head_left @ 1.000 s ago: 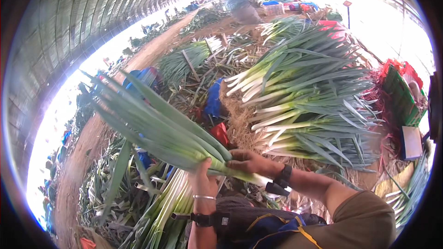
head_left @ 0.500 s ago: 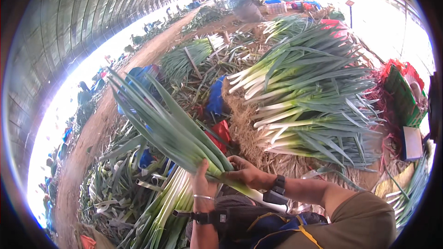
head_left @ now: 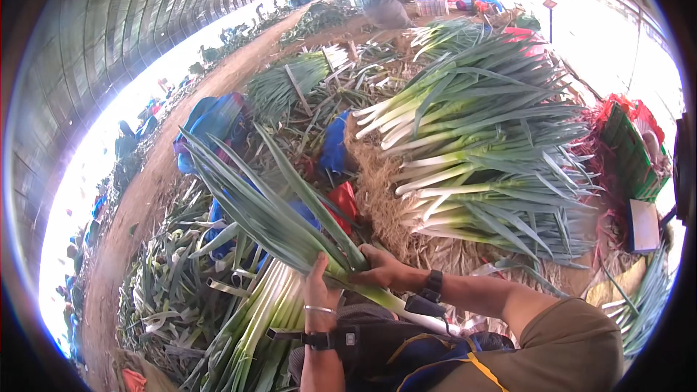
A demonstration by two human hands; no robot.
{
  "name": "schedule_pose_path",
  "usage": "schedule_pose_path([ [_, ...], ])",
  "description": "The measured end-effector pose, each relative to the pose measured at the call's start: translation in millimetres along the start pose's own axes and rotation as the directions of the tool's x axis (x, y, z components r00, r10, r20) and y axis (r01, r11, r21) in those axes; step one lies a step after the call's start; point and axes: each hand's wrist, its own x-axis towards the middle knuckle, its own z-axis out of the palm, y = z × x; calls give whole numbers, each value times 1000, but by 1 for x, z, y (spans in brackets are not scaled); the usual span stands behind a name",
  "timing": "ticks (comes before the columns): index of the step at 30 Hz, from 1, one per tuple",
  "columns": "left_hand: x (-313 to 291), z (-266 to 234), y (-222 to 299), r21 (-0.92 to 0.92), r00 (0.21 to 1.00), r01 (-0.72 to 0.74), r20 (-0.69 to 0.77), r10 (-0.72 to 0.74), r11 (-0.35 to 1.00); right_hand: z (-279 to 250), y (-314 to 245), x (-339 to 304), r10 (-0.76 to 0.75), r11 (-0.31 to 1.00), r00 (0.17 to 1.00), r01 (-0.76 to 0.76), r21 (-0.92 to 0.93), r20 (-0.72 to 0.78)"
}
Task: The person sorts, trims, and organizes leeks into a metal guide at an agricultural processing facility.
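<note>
Head view: my left hand (head_left: 317,287) clasps a leek (head_left: 279,226) at the base of its leaves, thumb uppermost, the other fingers mostly hidden beneath; my right hand (head_left: 383,268) is clamped on the same leek just beside, fingers drawn together where the leaves part; the green leaves fan up and left beyond my fingers, the pale shaft slants down to their right; below my left fingers lie loose leeks (head_left: 263,312); just beyond my right fingers sits a red bag (head_left: 343,205); farther off to their right spreads a leek pile (head_left: 486,138), roots (head_left: 379,199) facing left.
</note>
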Motion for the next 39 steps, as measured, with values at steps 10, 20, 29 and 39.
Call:
schedule_pose_path([
  [10, -22, 35, 5, 174, 971, -91, -202, 126, 980, -7, 8, -15, -217, 849, 974, 223, -479, 69],
  [20, 28, -10, -16, 771, 859, -281, -64, 509, 572, -11, -11, -52, -224, 802, 944, 319, -505, 242],
  [29, 31, -28, -19, 683, 844, -239, -205, 495, 690, -39, -96, -143, 103, 994, 950, -108, 3, 296],
  [39, 16, -3, -10, 464, 891, -245, -238, 386, 851, -109, -34, -81, 21, 495, 998, 38, -868, 56],
])
